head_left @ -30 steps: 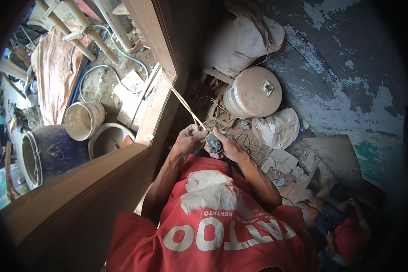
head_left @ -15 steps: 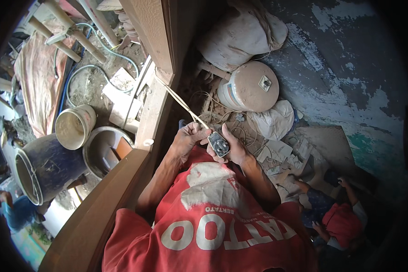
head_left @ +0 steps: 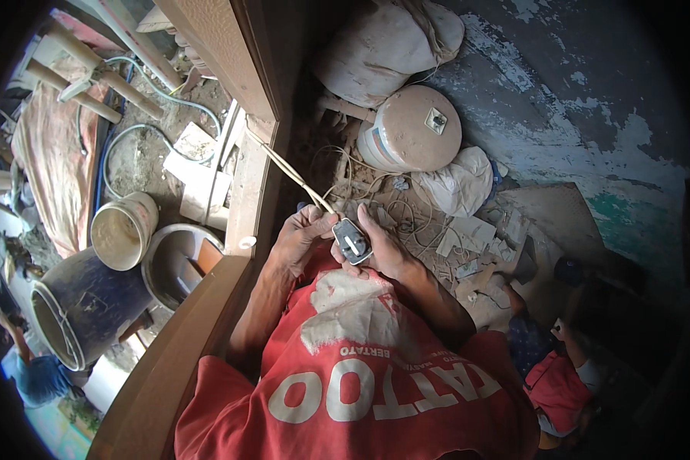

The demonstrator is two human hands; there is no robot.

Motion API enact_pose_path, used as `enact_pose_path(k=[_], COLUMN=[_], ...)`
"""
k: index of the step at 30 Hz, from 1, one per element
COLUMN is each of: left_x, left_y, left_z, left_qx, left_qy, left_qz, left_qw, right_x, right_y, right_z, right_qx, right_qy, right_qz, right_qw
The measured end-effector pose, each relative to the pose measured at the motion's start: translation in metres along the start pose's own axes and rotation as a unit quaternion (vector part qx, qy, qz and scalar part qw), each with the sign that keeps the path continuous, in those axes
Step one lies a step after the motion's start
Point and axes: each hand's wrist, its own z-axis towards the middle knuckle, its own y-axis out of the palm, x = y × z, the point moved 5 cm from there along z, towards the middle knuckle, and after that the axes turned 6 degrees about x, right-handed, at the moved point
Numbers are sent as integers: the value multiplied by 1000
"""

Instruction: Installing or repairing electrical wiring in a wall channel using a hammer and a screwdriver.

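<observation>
Both my hands meet above my red shirt. My left hand [head_left: 305, 238] is closed, pinching the pale cables [head_left: 302, 184] where they reach a small dark electrical fitting [head_left: 352, 241] with a pale rim. My right hand [head_left: 382, 251] is closed around that fitting, thumb along its right side and fingertips showing below it. The cables run up-left to the wooden frame [head_left: 247, 192]. The fitting's finer parts are too small to make out.
Left beyond the frame lie a bucket [head_left: 123, 234], a blue drum [head_left: 88, 299], a basin [head_left: 180, 264] and a hose. On the right are a dusty tub [head_left: 409, 130], sacks [head_left: 387, 54], rubble and a peeling wall [head_left: 583, 100]. Co-workers crouch lower right [head_left: 552, 383] and lower left [head_left: 38, 379].
My hands and the fitting have shifted slightly left and up since half a second ago. The scene on the left has moved in view. The co-worker at lower right sits lower in view.
</observation>
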Motion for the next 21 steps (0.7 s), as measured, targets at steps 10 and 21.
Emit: enact_pose_path(k=[10, 21], left_x=[-8, -7], left_y=[-12, -13], left_z=[2, 1], left_qx=[4, 3], left_qy=[18, 26], left_qz=[22, 29], left_qw=[1000, 999], right_x=[8, 15], right_y=[-5, -9], right_z=[1, 6], right_qx=[-29, -54], right_qy=[15, 26], right_qz=[27, 13], right_qw=[999, 998])
